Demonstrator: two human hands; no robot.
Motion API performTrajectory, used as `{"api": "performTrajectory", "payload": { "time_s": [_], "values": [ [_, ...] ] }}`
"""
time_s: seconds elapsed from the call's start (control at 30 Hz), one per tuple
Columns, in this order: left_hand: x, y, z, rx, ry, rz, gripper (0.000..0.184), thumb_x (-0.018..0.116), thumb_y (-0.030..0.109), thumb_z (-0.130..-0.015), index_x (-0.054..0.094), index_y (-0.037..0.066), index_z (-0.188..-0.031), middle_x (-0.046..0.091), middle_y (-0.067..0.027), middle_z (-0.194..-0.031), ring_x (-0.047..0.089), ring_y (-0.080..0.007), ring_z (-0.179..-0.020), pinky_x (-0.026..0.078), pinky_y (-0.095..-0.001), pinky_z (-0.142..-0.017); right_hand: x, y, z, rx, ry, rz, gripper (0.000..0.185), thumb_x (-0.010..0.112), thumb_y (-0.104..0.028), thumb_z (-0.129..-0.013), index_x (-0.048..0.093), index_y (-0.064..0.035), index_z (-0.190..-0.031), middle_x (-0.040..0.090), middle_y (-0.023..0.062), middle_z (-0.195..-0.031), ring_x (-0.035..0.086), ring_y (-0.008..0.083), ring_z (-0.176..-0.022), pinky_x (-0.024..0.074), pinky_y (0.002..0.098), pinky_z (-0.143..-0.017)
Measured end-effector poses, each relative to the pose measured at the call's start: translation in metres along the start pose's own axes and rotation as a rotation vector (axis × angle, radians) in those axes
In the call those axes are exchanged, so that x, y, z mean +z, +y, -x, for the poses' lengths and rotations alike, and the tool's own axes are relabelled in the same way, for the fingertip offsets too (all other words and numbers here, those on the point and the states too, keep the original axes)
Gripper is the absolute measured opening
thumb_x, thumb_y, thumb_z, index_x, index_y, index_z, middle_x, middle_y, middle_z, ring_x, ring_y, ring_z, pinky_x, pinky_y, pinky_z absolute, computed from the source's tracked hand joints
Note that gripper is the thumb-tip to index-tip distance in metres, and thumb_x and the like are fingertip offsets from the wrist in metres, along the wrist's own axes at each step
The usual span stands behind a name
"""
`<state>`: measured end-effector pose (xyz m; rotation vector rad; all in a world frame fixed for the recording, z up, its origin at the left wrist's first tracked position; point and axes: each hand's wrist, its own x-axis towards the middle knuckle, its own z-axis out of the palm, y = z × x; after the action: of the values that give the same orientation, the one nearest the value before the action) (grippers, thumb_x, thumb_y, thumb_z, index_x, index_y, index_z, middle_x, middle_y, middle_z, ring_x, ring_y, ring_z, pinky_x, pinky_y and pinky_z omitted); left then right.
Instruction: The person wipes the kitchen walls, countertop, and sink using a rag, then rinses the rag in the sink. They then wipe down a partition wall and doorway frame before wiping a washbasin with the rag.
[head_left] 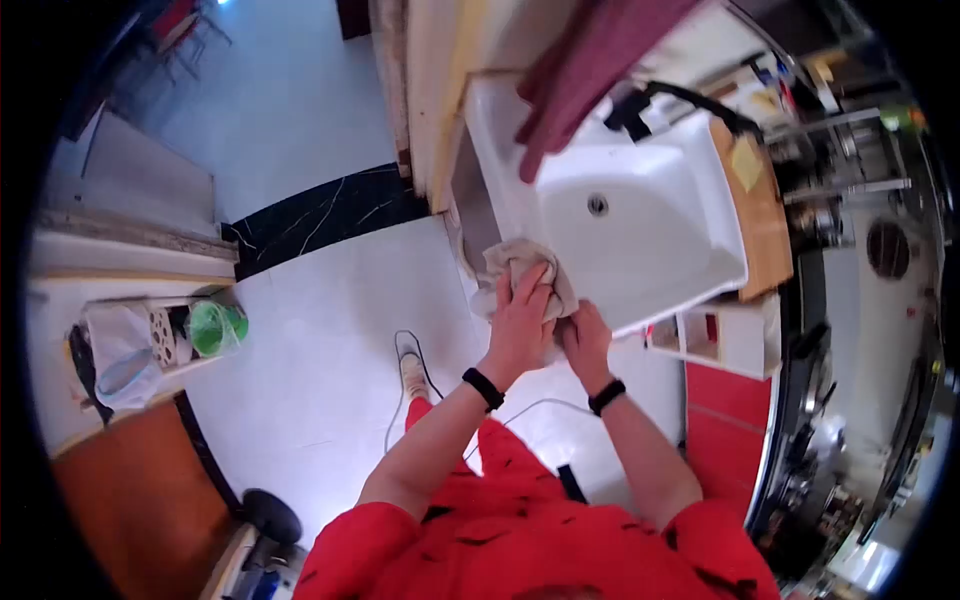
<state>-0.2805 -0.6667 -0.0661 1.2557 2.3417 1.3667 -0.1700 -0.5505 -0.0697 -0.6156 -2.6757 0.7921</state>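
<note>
A crumpled beige cloth [522,262] lies over the front left corner of the white sink [640,235]. My left hand [519,320] presses on the cloth from above, its fingers bent into the folds. Close by on the right, my right hand [586,338] grips the lower edge of the same cloth, with some fingertips hidden under it. Both wrists wear black bands.
A maroon towel [580,80] hangs over the sink's back left. A black faucet [690,100] and a wooden board [758,210] are at the right. A green container [217,328] stands on the left shelf. A cable [540,403] runs across the floor.
</note>
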Motion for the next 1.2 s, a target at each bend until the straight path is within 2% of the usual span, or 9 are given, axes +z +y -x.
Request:
{"api": "performTrajectory", "payload": {
  "time_s": [0.1,0.17,0.2,0.37,0.47,0.53,0.63,1.03,1.2],
  "values": [
    [0.001,0.025,0.036,0.033,-0.113,0.045,0.041,0.061,0.010,-0.073,0.055,-0.002,-0.112,0.042,-0.0155,-0.135,0.031,-0.0380,-0.130,0.017,-0.0511,-0.113,-0.004,0.002,0.005,0.013,0.121,-0.166,0.024,0.051,0.003,-0.075,0.058,-0.0016,-0.097,0.057,0.0157,-0.103,0.058,0.0328,-0.088,0.0501,0.0388,-0.075],
    [0.015,0.021,0.049,0.147,-0.166,-0.228,0.043,0.060,0.009,-0.074,0.054,-0.002,-0.115,0.044,-0.0154,-0.134,0.030,-0.0353,-0.132,0.019,-0.0520,-0.112,-0.026,-0.018,0.009,0.326,0.089,-0.613,0.022,0.048,0.007,-0.078,0.059,-0.0012,-0.095,0.059,0.0123,-0.102,0.060,0.0249,-0.087,0.0507,0.0323,-0.070],
    [0.013,0.023,0.056,0.108,-0.214,-0.274,0.037,0.060,0.010,-0.077,0.056,0.003,-0.113,0.046,-0.0108,-0.135,0.030,-0.0341,-0.134,0.025,-0.0509,-0.109,-0.024,-0.010,0.021,0.200,0.179,-0.558,0.021,0.048,0.008,-0.080,0.060,-0.0016,-0.095,0.059,0.0099,-0.100,0.060,0.0189,-0.086,0.0500,0.0267,-0.065],
    [0.004,0.042,0.048,0.250,-0.268,-0.374,0.037,0.056,0.010,-0.082,0.055,0.008,-0.119,0.047,-0.0070,-0.135,0.030,-0.0306,-0.136,0.035,-0.0513,-0.099,-0.061,0.003,0.106,0.386,0.172,-0.368,0.019,0.051,0.006,-0.081,0.060,-0.0024,-0.095,0.060,0.0082,-0.092,0.060,0.0162,-0.086,0.0481,0.0250,-0.065],
    [0.002,0.051,0.036,0.357,-0.306,-0.535,0.035,0.054,0.012,-0.082,0.055,0.009,-0.117,0.050,-0.0064,-0.128,0.042,-0.0272,-0.124,0.040,-0.0445,-0.090,-0.060,0.031,0.179,0.465,0.211,-0.272,0.018,0.051,0.006,-0.080,0.062,-0.0019,-0.092,0.062,0.0097,-0.088,0.062,0.0184,-0.081,0.0494,0.0274,-0.066],
    [0.013,0.054,0.031,0.428,-0.360,-0.674,0.032,0.053,0.015,-0.083,0.056,0.012,-0.115,0.054,-0.0046,-0.115,0.050,-0.0225,-0.104,0.040,-0.0387,-0.080,-0.063,0.031,0.220,0.545,0.220,-0.173,0.017,0.052,0.003,-0.079,0.064,-0.0019,-0.090,0.064,0.0108,-0.085,0.063,0.0201,-0.078,0.0502,0.0296,-0.067],
    [0.037,0.060,0.021,0.559,-0.261,-0.720,0.030,0.053,0.016,-0.083,0.056,0.013,-0.113,0.053,-0.0030,-0.106,0.050,-0.0194,-0.091,0.039,-0.0369,-0.077,-0.067,0.015,0.265,0.699,0.179,-0.113,0.016,0.054,-0.003,-0.079,0.067,-0.0027,-0.089,0.066,0.0116,-0.085,0.063,0.0217,-0.078,0.0505,0.0313,-0.068],
    [0.121,0.088,-0.033,0.497,-0.297,-0.647,0.022,0.050,0.012,-0.085,0.052,0.007,-0.106,0.052,-0.0070,-0.095,0.056,-0.0232,-0.091,0.050,-0.0378,-0.072,-0.068,0.009,0.328,0.894,0.232,-0.197,0.017,0.056,-0.008,-0.079,0.069,-0.0051,-0.091,0.068,0.0144,-0.091,0.066,0.0289,-0.083,0.0532,0.0368,-0.074],
    [0.180,0.107,-0.063,0.545,-0.221,-0.722,0.018,0.051,0.017,-0.086,0.053,0.011,-0.102,0.055,-0.0038,-0.094,0.058,-0.0207,-0.091,0.049,-0.0399,-0.068,-0.090,0.051,0.337,0.895,0.250,-0.219,0.015,0.060,-0.006,-0.081,0.068,-0.0034,-0.094,0.068,0.0120,-0.090,0.066,0.0217,-0.080,0.0532,0.0314,-0.071]
  ]
}}
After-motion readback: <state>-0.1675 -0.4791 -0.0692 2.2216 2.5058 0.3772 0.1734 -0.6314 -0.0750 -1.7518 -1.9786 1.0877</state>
